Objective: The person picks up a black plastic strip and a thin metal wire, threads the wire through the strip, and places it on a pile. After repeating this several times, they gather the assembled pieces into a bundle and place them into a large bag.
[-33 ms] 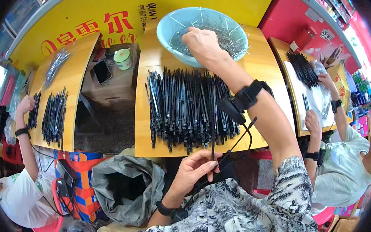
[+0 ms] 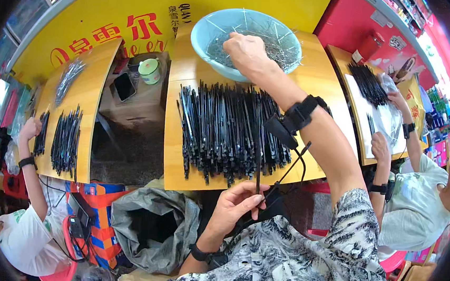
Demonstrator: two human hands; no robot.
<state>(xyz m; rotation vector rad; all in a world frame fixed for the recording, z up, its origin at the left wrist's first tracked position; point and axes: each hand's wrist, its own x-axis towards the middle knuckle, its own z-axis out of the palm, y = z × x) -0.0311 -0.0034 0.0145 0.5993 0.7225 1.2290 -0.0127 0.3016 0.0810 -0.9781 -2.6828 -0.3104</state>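
My left hand [image 2: 237,204] is at the front edge of the wooden table, its fingers pinching the lower end of a long thin black strip [image 2: 259,167] that stands nearly upright. My right hand [image 2: 246,51] reaches far forward into a light blue bowl [image 2: 203,43]. Its fingers are closed over thin silvery metal pins [image 2: 279,49] in the bowl, and whatever they grip is hidden. Between my hands lies a wide pile of black strips [image 2: 225,132], set side by side. My right forearm crosses above the pile's right side.
Co-workers' hands work at side tables, one at left [image 2: 30,128] and two at right, beside more black strips [image 2: 66,144]. A phone [image 2: 123,87] and green-white cup [image 2: 148,71] sit on a lower surface. A grey sack [image 2: 182,216] gapes below the table's front edge.
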